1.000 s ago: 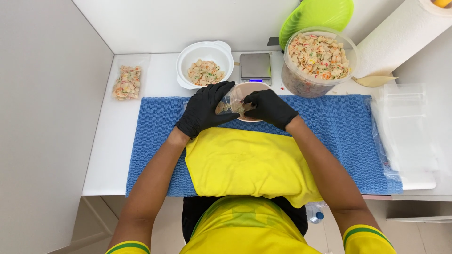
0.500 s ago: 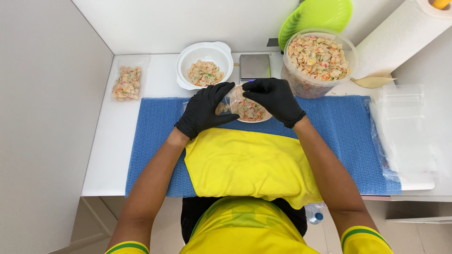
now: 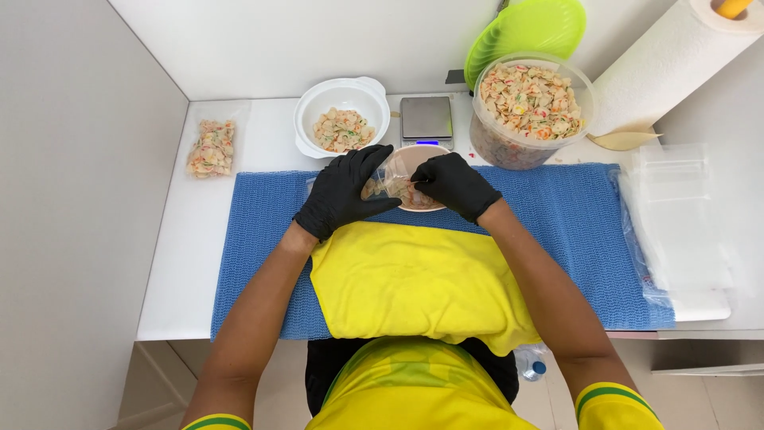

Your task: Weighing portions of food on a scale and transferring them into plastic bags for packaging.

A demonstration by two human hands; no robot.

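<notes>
Holding a small clear bag point(image 3: 391, 185) of pasta over a pink bowl point(image 3: 420, 159), the left hand point(image 3: 344, 193) grips its side while the right hand point(image 3: 452, 183) pinches the top edge. One filled bag point(image 3: 210, 148) already lies far left; the big tub point(image 3: 532, 105) looks nearly full, so plenty seems left. White bowl point(image 3: 341, 119), scale point(image 3: 426, 119) and empty bags point(image 3: 676, 215) crowd around.

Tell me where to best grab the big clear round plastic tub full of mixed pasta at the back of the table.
Probably with both hands around the big clear round plastic tub's side wall below the rim, coming from the front. It stands upright, open and full, with no handle visible, and the green lid leans behind it.
</notes>
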